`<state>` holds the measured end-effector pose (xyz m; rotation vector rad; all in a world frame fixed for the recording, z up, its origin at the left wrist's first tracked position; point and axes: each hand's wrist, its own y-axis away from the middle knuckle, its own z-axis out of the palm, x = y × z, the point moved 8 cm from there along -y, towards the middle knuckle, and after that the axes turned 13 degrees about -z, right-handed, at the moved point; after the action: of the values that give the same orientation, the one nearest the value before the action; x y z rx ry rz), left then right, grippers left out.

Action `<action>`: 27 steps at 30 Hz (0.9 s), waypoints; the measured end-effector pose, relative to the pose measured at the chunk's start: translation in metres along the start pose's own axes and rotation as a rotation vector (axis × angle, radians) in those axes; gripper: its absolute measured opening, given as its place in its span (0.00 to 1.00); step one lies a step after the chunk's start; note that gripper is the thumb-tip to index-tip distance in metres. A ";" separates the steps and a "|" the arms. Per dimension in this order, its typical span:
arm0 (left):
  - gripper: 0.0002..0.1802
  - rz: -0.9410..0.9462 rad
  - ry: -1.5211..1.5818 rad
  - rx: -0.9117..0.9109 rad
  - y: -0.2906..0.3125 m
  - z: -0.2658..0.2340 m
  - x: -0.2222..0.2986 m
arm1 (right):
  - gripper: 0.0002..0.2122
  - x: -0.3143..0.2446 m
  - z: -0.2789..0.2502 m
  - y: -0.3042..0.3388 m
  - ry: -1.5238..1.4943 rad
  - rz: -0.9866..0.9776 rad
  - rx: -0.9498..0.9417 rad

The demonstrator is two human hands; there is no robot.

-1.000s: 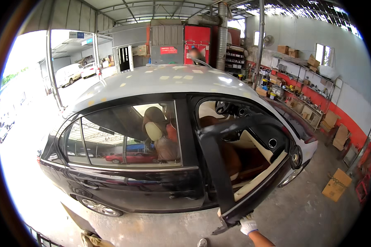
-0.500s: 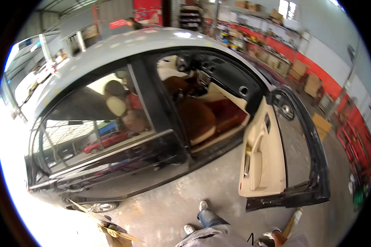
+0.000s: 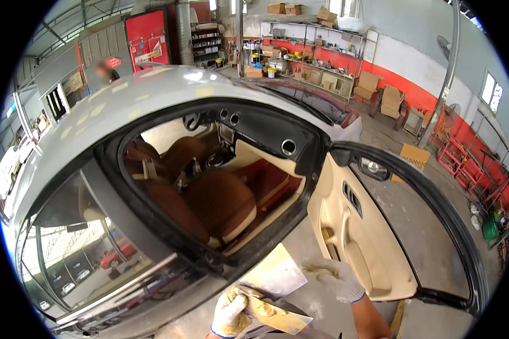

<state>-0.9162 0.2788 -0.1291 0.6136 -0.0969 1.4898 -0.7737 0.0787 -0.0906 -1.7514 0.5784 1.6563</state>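
Observation:
My left hand [image 3: 232, 311], in a white glove stained with yellowish putty, is closed on a putty board [image 3: 283, 320], a flat plate with thick putty along it. A second flat, pale sheet with yellow smears, like a putty spreader [image 3: 274, 271], sticks up from the same grip. To the right, my gloved right hand [image 3: 345, 281] points its dirty fingertips toward the spreader, apart from it. Motion blurs those fingers, so their grip is unclear. Beyond my hands stands a grey-roofed car [image 3: 169, 85] with yellowish patches on the roof. Its front door [image 3: 373, 243] stands wide open.
Brown seats [image 3: 220, 203] show through the door opening. Loaded shelves [image 3: 322, 56] line the far wall. Red metal stands [image 3: 458, 161] and a cardboard box [image 3: 414, 156] are at the right. Another person [image 3: 108, 72] is beyond the roof.
Both gloved hands have come into view at the bottom, the left with the putty board and spreader. My view has shifted closer to the car's front door opening.

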 end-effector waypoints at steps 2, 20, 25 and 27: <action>0.17 0.001 -0.081 -0.068 -0.036 0.047 0.030 | 0.26 -0.066 0.004 -0.064 -0.116 -0.254 -0.157; 0.19 0.466 -0.371 0.031 -0.198 0.197 0.345 | 0.16 -0.168 -0.125 -0.480 -0.654 -0.334 0.592; 0.16 0.857 -0.210 0.407 -0.181 0.224 0.486 | 0.15 -0.233 -0.146 -0.629 -0.613 -0.270 0.781; 0.14 0.904 -0.180 0.529 -0.180 0.240 0.519 | 0.15 -0.242 -0.156 -0.664 -0.536 -0.233 0.736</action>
<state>-0.6169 0.6471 0.2371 1.2329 -0.1290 2.3587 -0.2211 0.3986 0.2506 -0.7748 0.5933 1.4079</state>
